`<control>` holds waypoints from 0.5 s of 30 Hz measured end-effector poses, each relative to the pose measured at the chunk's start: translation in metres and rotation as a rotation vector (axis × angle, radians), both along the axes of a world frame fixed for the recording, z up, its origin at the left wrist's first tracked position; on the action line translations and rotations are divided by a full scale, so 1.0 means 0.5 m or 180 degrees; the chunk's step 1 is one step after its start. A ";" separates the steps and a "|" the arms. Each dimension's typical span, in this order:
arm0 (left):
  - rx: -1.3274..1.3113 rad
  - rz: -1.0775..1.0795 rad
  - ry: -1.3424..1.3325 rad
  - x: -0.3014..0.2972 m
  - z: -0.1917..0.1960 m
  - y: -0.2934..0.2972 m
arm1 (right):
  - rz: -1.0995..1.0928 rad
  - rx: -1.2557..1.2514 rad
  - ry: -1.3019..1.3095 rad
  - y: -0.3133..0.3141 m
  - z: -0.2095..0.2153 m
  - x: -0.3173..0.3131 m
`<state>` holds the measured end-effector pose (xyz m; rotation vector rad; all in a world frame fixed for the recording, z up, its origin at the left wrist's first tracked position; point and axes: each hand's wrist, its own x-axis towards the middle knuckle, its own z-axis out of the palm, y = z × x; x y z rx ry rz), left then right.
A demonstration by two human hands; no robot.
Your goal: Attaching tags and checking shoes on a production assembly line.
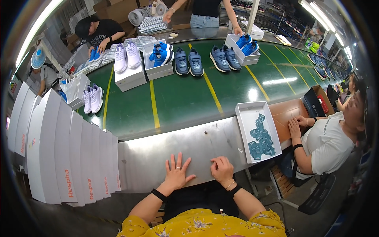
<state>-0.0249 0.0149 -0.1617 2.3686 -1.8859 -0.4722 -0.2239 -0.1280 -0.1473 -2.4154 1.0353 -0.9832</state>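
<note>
My left hand (177,173) lies flat on the bare metal table (173,142), its fingers spread and a ring on one of them. To its right, my right hand (222,170) rests near the table's front edge with the fingers curled in; no object shows in it. Beyond that hand, at the table's right end, sits an open white box lid (243,132) holding a heap of small dark-teal tags (260,138). Left of my hands leans a row of upright white shoeboxes (75,158). Neither hand touches the lid or the boxes.
Past the table runs a green conveyor belt (177,102) with yellow lines. It carries dark blue shoes (188,63), lilac shoes (93,98) and an open box with bright blue shoes (161,55). A seated co-worker (329,138) is at right; others stand across the belt.
</note>
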 end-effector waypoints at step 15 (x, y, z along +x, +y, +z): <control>0.0093 -0.0007 0.0077 -0.003 -0.001 -0.017 | -0.0065 -0.0058 -0.0011 -0.005 -0.010 -0.010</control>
